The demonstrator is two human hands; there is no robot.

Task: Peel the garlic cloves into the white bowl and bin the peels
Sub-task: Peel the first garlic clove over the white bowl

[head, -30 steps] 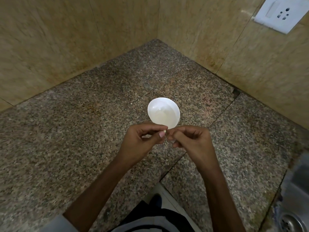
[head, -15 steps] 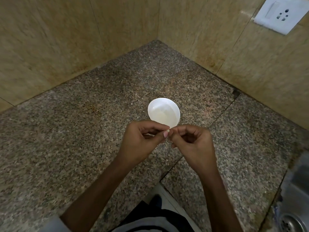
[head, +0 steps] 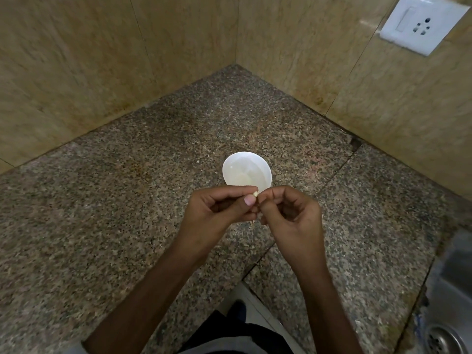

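A small white bowl (head: 246,171) stands on the granite counter, just beyond my hands. My left hand (head: 219,209) pinches a garlic clove (head: 255,200) between thumb and forefinger; only its pale tip shows. My right hand (head: 288,215) meets it fingertip to fingertip and pinches at the clove's skin. A thin wisp of peel (head: 252,222) hangs below the fingers. Most of the clove is hidden by the fingers. No bin is in view.
The speckled granite counter (head: 115,213) fills a corner between two beige tiled walls. A white socket plate (head: 419,24) is on the right wall. A steel sink with its drain (head: 444,338) lies at the bottom right. The counter's front edge runs near my body.
Both hands have stayed together in front of the bowl, shifting only slightly. The right fingers have worked at the clove, and its pale tip now shows between the fingertips.
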